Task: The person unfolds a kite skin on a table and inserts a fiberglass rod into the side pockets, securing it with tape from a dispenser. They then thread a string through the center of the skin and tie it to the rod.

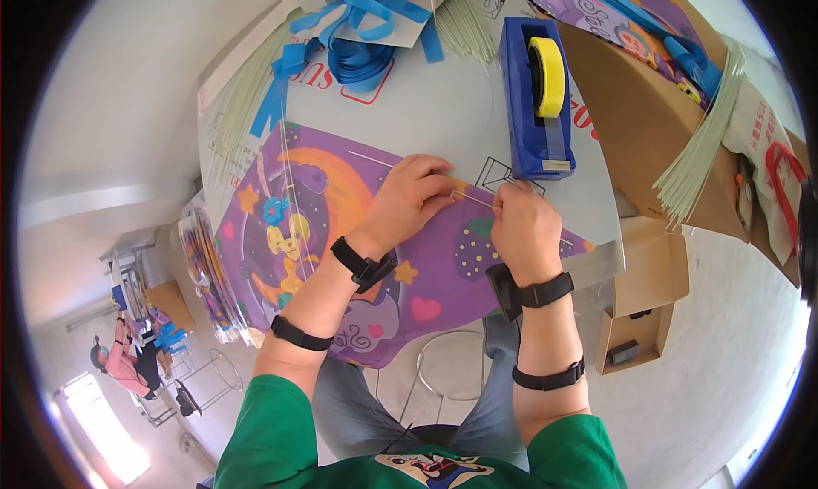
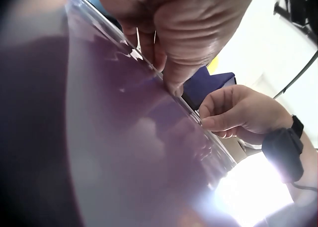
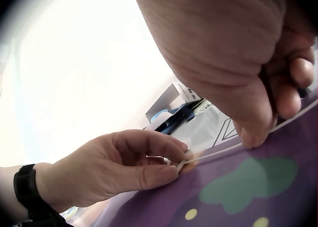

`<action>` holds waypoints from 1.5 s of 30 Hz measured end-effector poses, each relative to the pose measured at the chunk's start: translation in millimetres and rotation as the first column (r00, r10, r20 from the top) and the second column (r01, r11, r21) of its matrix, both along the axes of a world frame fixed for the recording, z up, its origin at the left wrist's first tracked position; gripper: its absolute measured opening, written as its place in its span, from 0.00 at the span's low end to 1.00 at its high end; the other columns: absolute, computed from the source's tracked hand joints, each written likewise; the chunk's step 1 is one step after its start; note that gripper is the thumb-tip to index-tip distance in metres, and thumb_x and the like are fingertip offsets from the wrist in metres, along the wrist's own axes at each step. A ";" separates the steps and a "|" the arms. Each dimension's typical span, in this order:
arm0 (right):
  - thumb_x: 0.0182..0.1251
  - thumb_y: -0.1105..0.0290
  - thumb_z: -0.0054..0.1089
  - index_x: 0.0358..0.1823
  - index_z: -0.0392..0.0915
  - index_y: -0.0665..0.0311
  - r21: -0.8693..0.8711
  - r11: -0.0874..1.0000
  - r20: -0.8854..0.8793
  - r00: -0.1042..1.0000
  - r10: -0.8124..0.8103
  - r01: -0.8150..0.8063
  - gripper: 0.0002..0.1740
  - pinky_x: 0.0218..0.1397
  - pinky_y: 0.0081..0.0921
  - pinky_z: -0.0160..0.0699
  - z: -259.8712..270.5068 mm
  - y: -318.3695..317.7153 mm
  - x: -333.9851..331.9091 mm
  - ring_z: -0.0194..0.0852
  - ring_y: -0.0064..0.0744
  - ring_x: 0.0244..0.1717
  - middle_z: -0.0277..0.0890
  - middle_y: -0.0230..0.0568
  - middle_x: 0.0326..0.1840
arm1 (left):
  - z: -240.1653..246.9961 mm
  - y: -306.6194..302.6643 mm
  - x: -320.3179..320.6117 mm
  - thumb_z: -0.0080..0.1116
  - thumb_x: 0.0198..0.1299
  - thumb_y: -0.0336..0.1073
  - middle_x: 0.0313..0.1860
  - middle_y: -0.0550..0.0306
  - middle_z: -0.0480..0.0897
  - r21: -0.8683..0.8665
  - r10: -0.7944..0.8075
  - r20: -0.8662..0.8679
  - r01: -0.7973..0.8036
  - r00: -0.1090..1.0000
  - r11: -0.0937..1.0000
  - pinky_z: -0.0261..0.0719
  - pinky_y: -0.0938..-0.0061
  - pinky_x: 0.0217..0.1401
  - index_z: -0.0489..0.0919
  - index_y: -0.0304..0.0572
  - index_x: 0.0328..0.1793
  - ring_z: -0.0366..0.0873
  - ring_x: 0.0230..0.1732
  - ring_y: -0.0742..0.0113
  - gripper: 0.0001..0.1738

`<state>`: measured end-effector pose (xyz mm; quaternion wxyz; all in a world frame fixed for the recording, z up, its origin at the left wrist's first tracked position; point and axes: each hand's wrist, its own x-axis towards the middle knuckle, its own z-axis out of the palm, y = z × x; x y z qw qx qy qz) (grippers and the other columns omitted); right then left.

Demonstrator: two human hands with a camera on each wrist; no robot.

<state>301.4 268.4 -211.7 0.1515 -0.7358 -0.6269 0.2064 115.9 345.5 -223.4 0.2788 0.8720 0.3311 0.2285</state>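
Note:
A purple printed sheet [image 1: 434,276] with a moon, stars and hearts lies along the near side of the table, its lower part over the person's lap. Along its far edge runs a thin white rod [image 3: 218,153]. The left hand [image 1: 407,201] pinches the rod and the sheet's edge between thumb and fingers. A short way to the right, the right hand [image 1: 527,229] pinches the same edge, thumb pressed on the rod in the right wrist view. More thin rods [image 1: 292,182] cross the sheet's left part.
A blue tape dispenser [image 1: 519,106] with yellow tape [image 1: 552,76] stands beyond the right hand. Blue ribbon [image 1: 362,67] and pale stick bundles [image 1: 464,20] lie at the back. At right are a large cardboard box [image 1: 609,71] and a small open box [image 1: 652,272]. Another person [image 1: 128,365] sits far left.

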 end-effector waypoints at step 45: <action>0.49 0.79 0.53 0.30 0.74 0.64 -0.024 0.999 -0.074 0.996 -0.045 0.043 0.06 0.38 0.39 0.77 1.5 -1.3 0.7 0.77 0.50 0.39 0.77 0.47 0.38 | -0.5 -1.2 -0.2 0.67 0.46 0.30 0.48 0.56 0.77 -0.040 0.011 0.015 -0.011 1.000 0.999 0.71 0.64 0.56 0.83 0.48 0.40 0.73 0.52 0.56 0.12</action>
